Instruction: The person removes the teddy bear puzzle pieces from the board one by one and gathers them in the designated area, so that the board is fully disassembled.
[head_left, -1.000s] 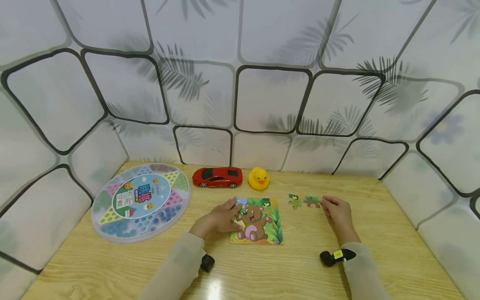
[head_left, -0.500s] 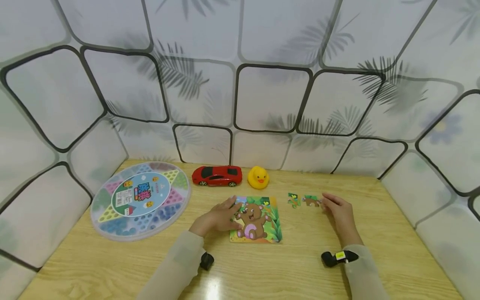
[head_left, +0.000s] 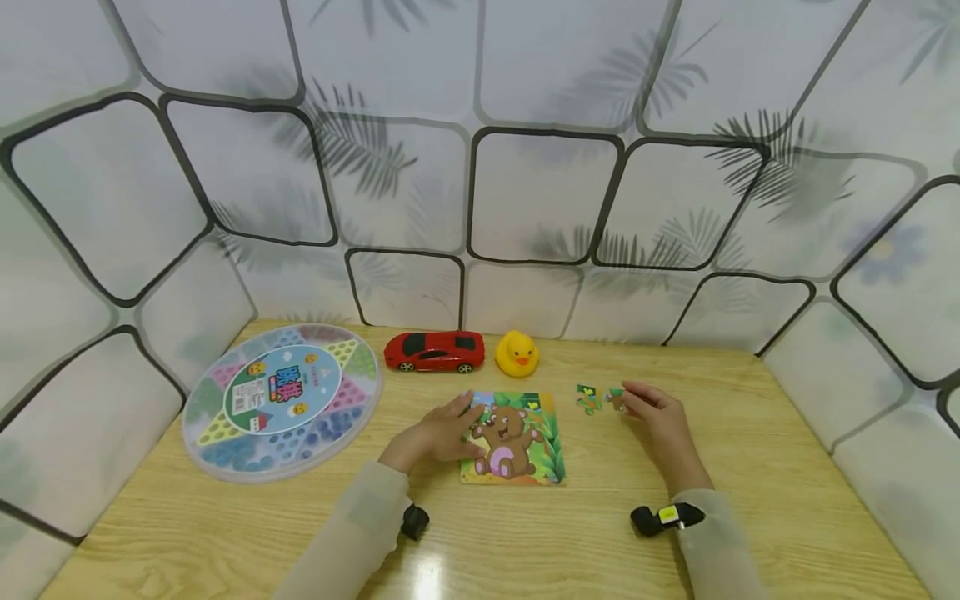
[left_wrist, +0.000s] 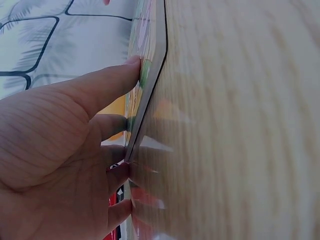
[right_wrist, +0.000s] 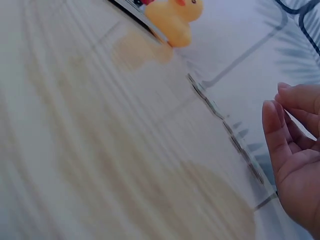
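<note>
A square bear puzzle (head_left: 517, 442) lies on the table with a brown bear on green leaves. My left hand (head_left: 442, 432) rests on its left edge, fingers spread; in the left wrist view, the thumb (left_wrist: 112, 85) and fingertips touch the board edge. To the right lie two small puzzle pieces: a green one (head_left: 588, 398) and a brown-and-green one (head_left: 614, 398), partly covered by my right hand (head_left: 662, 429). In the right wrist view, that hand hovers above the row of pieces (right_wrist: 242, 150), thumb and fingertips close together, with nothing visible between them.
A red toy car (head_left: 435, 352) and a yellow rubber duck (head_left: 517, 354) stand behind the puzzle near the wall. At the left lies a round Chinese checkers board (head_left: 352, 417) in clear plastic. Patterned fabric walls (head_left: 543, 200) enclose the table's back and sides.
My right hand has moved left from beside the brown-and-green piece to above it, covering its right part. The left hand stays on the puzzle.
</note>
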